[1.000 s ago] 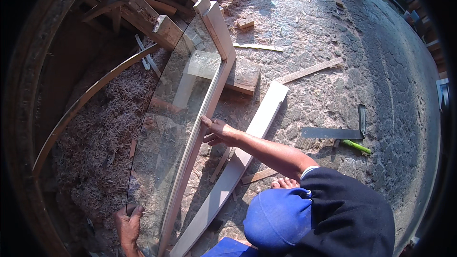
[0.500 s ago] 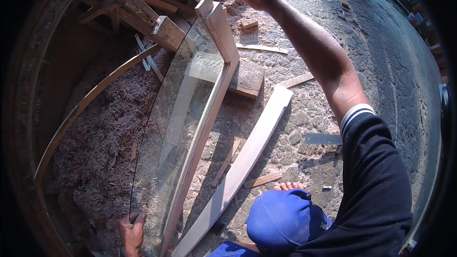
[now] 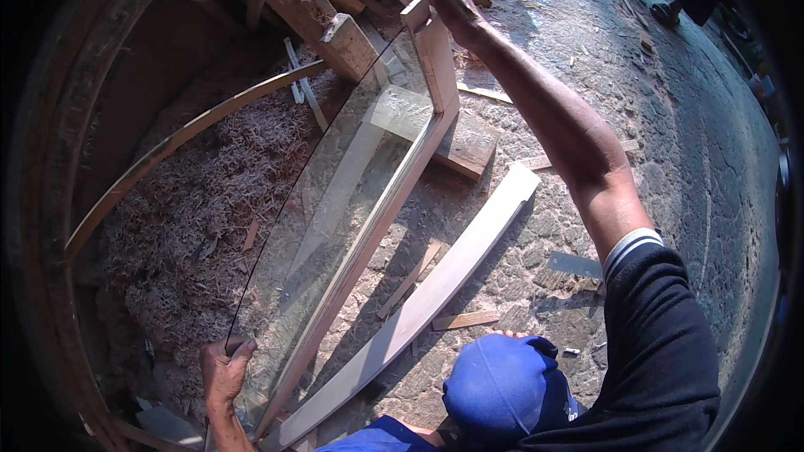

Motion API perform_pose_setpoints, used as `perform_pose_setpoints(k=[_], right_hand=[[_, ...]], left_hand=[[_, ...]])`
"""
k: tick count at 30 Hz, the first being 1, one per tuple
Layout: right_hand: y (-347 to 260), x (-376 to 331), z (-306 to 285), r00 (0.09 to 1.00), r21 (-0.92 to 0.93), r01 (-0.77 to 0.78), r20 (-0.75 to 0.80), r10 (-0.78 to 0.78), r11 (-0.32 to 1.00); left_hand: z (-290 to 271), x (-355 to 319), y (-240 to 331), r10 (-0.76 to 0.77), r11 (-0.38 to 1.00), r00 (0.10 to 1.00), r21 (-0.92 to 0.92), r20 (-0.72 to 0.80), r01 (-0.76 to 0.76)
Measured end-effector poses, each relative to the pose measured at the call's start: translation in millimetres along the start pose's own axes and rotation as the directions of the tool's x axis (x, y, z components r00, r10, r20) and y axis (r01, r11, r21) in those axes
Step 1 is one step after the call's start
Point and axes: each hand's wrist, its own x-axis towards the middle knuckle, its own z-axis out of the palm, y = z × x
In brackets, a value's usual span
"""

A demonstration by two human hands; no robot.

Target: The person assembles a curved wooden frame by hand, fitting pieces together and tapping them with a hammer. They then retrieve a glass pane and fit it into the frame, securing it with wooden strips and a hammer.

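Observation:
A large clear glass pane (image 3: pixel 289 226) slants up the middle, its dark left edge running from lower left to the top. My left hand (image 3: pixel 224 372) is closed on that edge near its lower end, thumb on top. Along the pane's right side runs an angled wooden frame (image 3: pixel 360 255), its short upper piece bent upward. My right arm, in a dark sleeve with a striped cuff, reaches to the top. There my right hand (image 3: pixel 459 10) is stretched flat beside the frame's upper end, gripping nothing visible; whether it touches the wood I cannot tell.
A person in a blue cap (image 3: pixel 502 389) crouches at bottom centre. A pale plank (image 3: pixel 419 301) lies right of the frame, a wooden block (image 3: pixel 465 146) beneath it. Shavings (image 3: pixel 193 259) heap at left. A grey metal blade (image 3: pixel 574 264) lies at right. Another person's feet (image 3: pixel 666 13) stand far right.
The view has shifted, so the pane and frame sit further right. My right hand has turned from palm showing to edge-on, nearer the frame's top. My left hand keeps hold of the pane.

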Motion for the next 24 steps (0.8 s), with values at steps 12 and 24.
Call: perform_pose_setpoints(k=[12, 24], right_hand=[[-186, -286, 171, 0.131, 0.097, 0.885, 0.888, -0.442, 0.456], [-198, -329, 211, 0.106, 0.028, 0.887, 0.96, -0.26, 0.462]], left_hand=[[-6, 1, -9, 0.091, 0.939, 0.993, 0.326, 0.079, -0.112], [-24, -174, -185, 0.311, 0.944, 0.128, 0.29, -0.942, -0.16]])
